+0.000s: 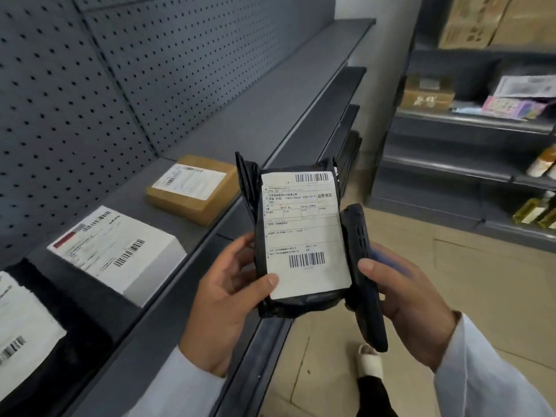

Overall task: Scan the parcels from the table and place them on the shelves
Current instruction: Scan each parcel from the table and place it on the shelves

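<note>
A small black plastic parcel [301, 302] with a white shipping label facing me is upright in front of the shelf edge. My left hand [231, 299] grips its lower left side, thumb on the label's bottom corner. My right hand [403, 293] holds a dark handheld scanner [362, 266] edge-on right beside the parcel's right side. On the grey shelf [228, 121] to the left lie a brown cardboard parcel [195, 203], a white box parcel [126, 251] and a black bag parcel [60, 299] with a label, each apart.
A grey pegboard [90, 85] backs the shelf. More shelf levels run below its front edge. Another shelving unit [469, 124] at the right carries boxes, packets and bottles. The tan tiled floor [451, 266] lies between them, with my shoe [368, 362] below.
</note>
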